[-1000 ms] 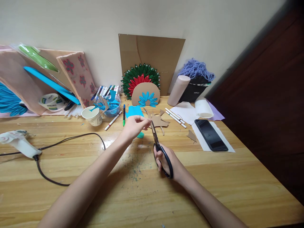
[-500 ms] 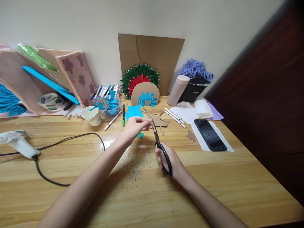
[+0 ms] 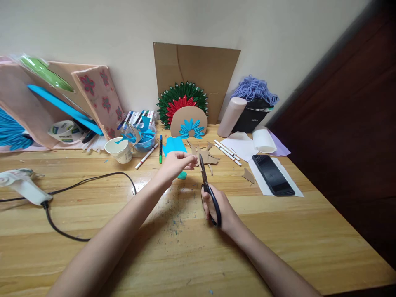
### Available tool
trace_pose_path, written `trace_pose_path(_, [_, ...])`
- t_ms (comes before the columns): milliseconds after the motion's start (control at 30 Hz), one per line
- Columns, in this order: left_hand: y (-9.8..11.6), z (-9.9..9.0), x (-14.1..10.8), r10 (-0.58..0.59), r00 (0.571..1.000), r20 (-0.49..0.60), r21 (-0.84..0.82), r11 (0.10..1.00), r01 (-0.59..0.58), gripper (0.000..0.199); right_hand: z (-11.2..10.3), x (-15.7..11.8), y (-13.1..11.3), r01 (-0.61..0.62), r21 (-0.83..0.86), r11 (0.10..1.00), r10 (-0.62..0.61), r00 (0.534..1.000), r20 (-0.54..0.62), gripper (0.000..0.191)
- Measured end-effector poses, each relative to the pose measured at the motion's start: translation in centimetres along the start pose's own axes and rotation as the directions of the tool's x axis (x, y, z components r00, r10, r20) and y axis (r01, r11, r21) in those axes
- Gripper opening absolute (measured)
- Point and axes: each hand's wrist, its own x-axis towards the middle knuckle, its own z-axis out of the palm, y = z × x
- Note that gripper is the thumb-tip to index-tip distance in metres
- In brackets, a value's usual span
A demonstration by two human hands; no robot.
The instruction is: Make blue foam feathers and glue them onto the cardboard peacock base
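Note:
My right hand point(image 3: 227, 209) is closed through the handles of black-handled scissors point(image 3: 203, 175), whose blades point up and away from me. Just left of the blade tips, my left hand point(image 3: 177, 165) pinches thumb and fingers together; what is between them is too small or hidden to make out. Under that hand a small teal piece point(image 3: 182, 175) shows. Brown cardboard scraps point(image 3: 208, 158) lie behind the blades, and a blue sheet point(image 3: 174, 145) lies behind my left hand.
A rounded cardboard piece with blue petals point(image 3: 192, 128) stands before a green-and-red petal fan point(image 3: 183, 93). A paper cup point(image 3: 119, 151) and marker point(image 3: 160, 149) are to the left. A glue gun point(image 3: 23, 186) trails its cable. A phone point(image 3: 273, 175) lies at right.
The scissors' tips have shifted slightly right, a little away from my left fingertips. My left hand keeps its pinch in nearly the same place.

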Motion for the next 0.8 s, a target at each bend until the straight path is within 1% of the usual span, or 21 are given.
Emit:
trace_pose_path(100, [-0.4,0.1,0.1,-0.003,1.0,-0.004,-0.009,1.0,0.003,0.009,0.1,0.3,0.0,0.037,0.155,0.987,-0.034,0.999,-0.018,0.053])
trace_pose_path(167, [-0.6,0.4,0.1,-0.006,1.0,0.013,0.007,1.0,0.006,0.008,0.1,0.5,-0.3,0.035,0.218,0.975,-0.021,0.998,-0.065,0.048])
trace_pose_path(267, [-1.2,1.1,-0.1,0.005,0.997,0.077,0.04,0.999,-0.008,0.009,0.1,0.7,-1.0,0.046,0.219,0.975,-0.013,0.988,-0.152,0.036])
trace_pose_path(367, [-1.8,1.7,-0.2,0.033,0.99,0.134,0.062,0.997,-0.042,0.01,-0.1,0.9,-1.2,0.086,0.229,0.97,-0.043,0.981,-0.187,0.033])
trace_pose_path(467, [-2.1,2.0,-0.3,0.04,0.987,0.152,0.07,0.996,-0.051,0.01,-0.4,1.2,-1.2,0.121,0.294,0.948,-0.061,0.977,-0.205,0.031])
trace_pose_path(533, [-2.0,2.0,-0.4,0.037,0.989,0.142,0.071,0.996,-0.048,0.01,-0.5,1.3,-1.2,0.132,0.322,0.937,-0.064,0.975,-0.212,0.031])
trace_pose_path(600, [-1.6,1.9,-0.3,0.046,0.992,0.117,0.07,0.996,-0.054,0.009,-0.7,1.3,-1.3,0.111,0.339,0.934,-0.049,0.982,-0.185,0.033])
trace_pose_path(633, [-1.4,1.7,-0.3,0.059,0.993,0.098,0.071,0.995,-0.066,0.008,-0.7,1.3,-1.3,0.086,0.353,0.932,-0.035,0.988,-0.149,0.037])
trace_pose_path(733, [-0.6,0.8,-0.1,0.134,0.991,0.024,0.087,0.987,-0.136,0.007,-0.8,0.9,-1.4,0.006,0.393,0.92,-0.016,1.0,0.023,0.057])
trace_pose_path(800, [-0.1,0.0,0.1,0.174,0.984,-0.034,0.11,0.979,-0.17,0.007,-0.8,0.5,-1.4,-0.031,0.371,0.928,-0.028,0.988,0.153,0.067])
